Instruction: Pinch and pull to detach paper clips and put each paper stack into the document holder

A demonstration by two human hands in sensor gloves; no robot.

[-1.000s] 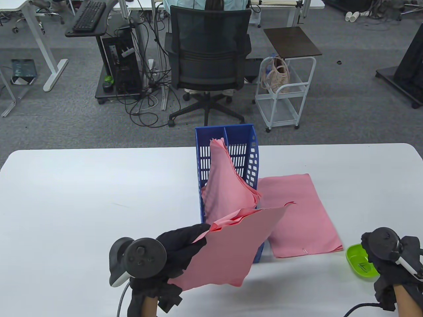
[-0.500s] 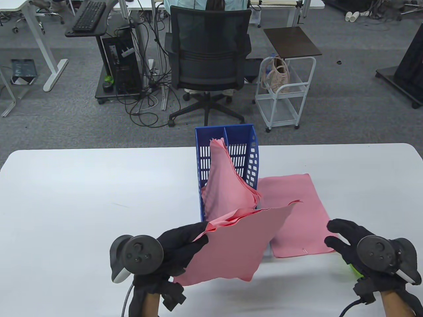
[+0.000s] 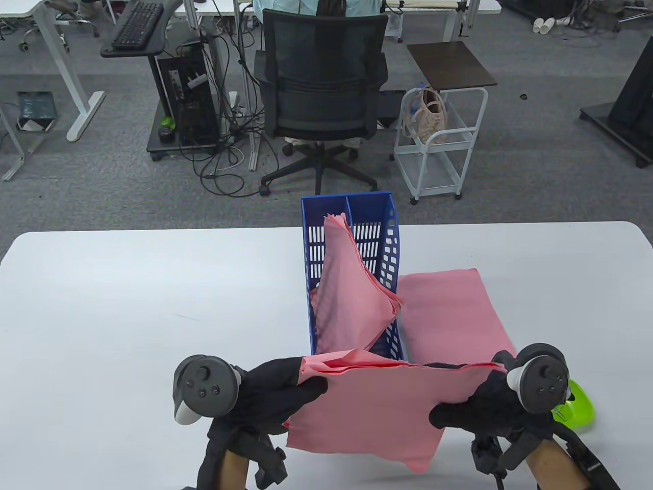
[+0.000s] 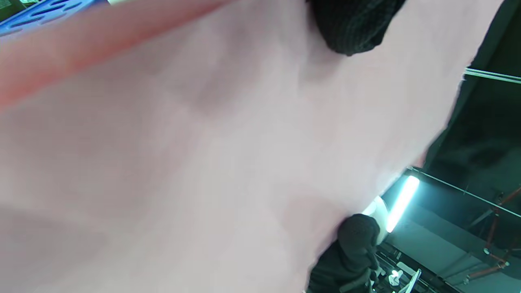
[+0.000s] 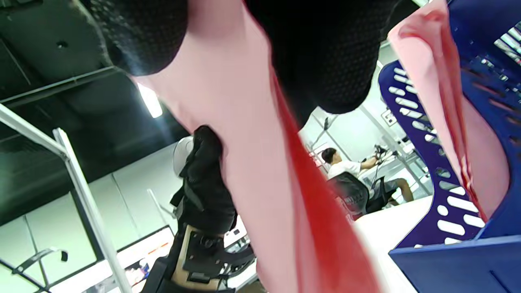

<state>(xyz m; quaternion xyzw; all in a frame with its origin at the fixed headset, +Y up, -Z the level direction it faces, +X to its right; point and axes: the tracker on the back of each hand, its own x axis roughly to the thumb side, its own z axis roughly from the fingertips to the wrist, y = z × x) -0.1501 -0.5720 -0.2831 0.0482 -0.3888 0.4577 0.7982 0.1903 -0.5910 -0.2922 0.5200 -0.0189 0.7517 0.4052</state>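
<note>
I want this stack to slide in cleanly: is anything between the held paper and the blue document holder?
Nothing separate lies between the held stack and the document holder. But pink papers already fill its left slot and bulge over the near opening.

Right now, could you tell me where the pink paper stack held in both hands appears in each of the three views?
Table view: the held paper stack hangs bottom centre, between the left hand and the right hand.
Left wrist view: it fills most of the picture, blurred.
Right wrist view: it runs down the middle.
Shared landmark: the blue document holder, top left corner in the left wrist view, right side in the right wrist view.
</note>
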